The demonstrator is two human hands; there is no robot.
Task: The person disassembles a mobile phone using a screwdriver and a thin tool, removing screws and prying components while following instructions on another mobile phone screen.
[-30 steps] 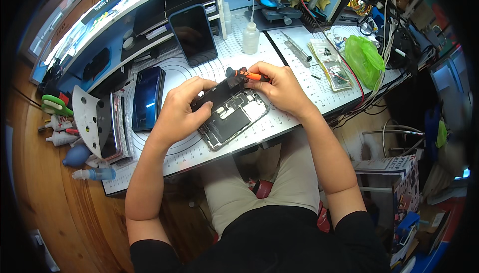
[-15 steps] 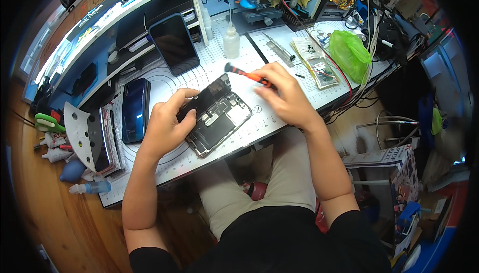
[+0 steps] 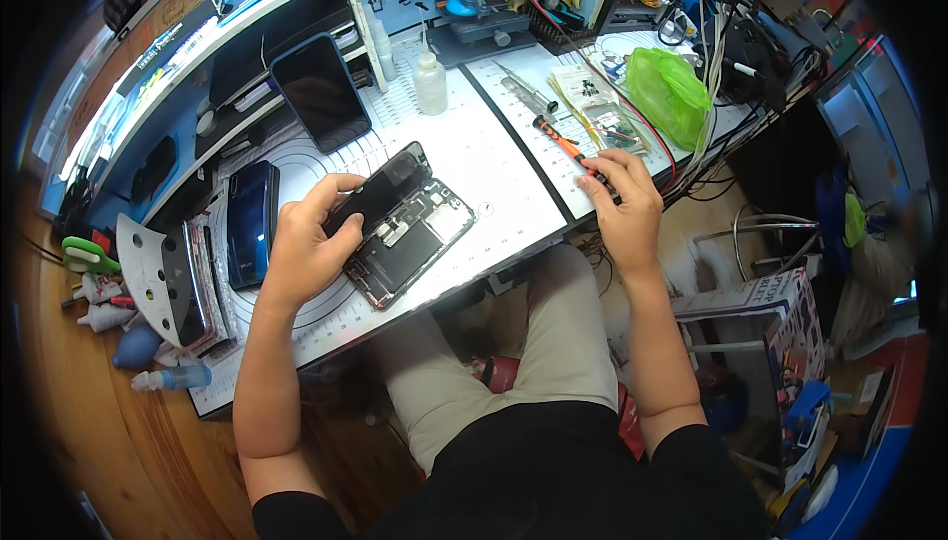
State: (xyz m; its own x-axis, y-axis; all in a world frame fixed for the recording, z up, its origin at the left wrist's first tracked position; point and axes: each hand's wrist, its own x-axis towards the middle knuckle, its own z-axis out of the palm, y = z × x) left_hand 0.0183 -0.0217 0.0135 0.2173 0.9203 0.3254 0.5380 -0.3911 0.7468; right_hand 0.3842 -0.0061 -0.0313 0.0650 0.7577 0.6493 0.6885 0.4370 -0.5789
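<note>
Mid-frame, I see the left hand (image 3: 304,244) pinching the raised black glass screen (image 3: 399,177) of an opened metal-framed phone (image 3: 410,249); mid-right, the right hand (image 3: 630,206) pinches an orange-and-black screwdriver (image 3: 565,144). Overbending could crack the screen.

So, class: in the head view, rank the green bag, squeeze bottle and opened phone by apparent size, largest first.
1. Opened phone, lifted screen included
2. Green bag
3. Squeeze bottle

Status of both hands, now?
Left hand: closed, holding the opened phone's screen.
Right hand: closed, holding the screwdriver.
</note>
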